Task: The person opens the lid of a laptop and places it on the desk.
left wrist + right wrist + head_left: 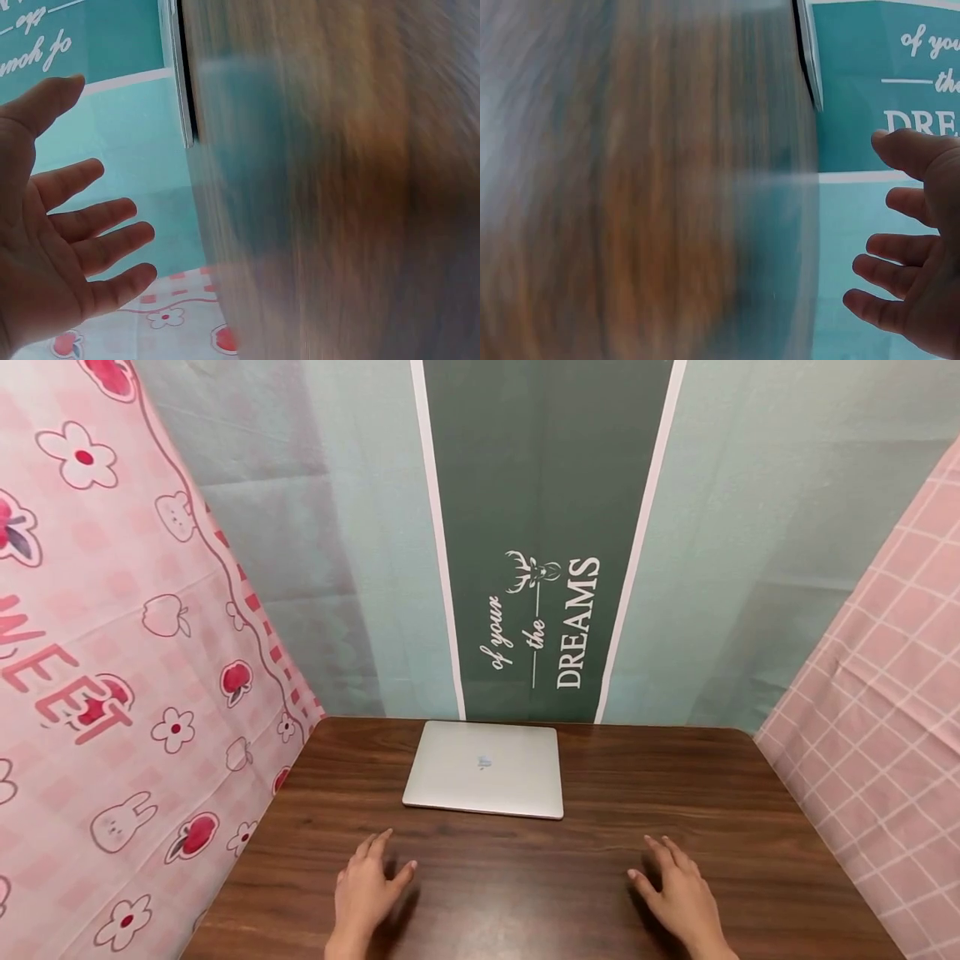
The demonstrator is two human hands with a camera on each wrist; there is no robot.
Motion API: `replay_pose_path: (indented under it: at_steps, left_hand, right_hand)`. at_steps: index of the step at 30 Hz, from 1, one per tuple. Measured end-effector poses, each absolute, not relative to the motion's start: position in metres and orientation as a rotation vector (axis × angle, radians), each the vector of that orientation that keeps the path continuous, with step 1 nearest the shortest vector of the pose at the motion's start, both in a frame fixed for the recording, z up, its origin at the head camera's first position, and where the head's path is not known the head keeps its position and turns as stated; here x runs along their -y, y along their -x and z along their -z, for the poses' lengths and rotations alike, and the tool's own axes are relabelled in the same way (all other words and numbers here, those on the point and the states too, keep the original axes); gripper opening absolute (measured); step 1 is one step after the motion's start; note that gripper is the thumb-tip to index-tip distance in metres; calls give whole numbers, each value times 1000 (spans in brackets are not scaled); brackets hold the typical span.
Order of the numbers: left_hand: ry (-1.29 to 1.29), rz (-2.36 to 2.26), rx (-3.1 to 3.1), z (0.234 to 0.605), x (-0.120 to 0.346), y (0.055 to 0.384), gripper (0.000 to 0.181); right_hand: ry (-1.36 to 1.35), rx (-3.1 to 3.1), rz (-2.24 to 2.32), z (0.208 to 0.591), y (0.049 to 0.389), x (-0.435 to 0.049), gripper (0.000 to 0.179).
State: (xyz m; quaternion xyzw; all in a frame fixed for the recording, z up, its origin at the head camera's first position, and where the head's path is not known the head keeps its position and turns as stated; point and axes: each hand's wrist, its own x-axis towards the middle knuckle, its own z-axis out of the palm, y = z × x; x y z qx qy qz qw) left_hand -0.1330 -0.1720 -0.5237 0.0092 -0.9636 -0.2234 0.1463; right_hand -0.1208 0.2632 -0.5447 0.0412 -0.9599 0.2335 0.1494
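A closed silver laptop (483,781) lies flat toward the far edge of the brown wooden table, left of the middle, a small logo on its lid. My left hand (367,887) is over the table in front of the laptop's left end, fingers spread and holding nothing. Off to the right, nearer than the laptop, my right hand (678,893) hovers with its fingers loosely extended and nothing in it. Both wrist views show spread fingers, with the thin laptop edge (182,82) beyond the left hand and its other end (808,60) beyond the right.
The wooden table (675,785) has rounded far corners. Behind it hangs a green curtain (547,460) with white lettering. A pink fruit-and-flower cloth (172,643) borders the left, and a pink checked cloth (885,710) the right.
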Motion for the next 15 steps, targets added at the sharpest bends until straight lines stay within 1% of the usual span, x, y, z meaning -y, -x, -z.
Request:
replay_pose_path:
  at_steps: [7,15]
  left_hand:
    - [-18,759,2775,530,167,146,64]
    - [33,880,2684,542,162,166,61]
  right_hand:
    - [-139,2705,-831,553,131,-248,59]
    - [-198,2636,-1026,559,156,-233,60]
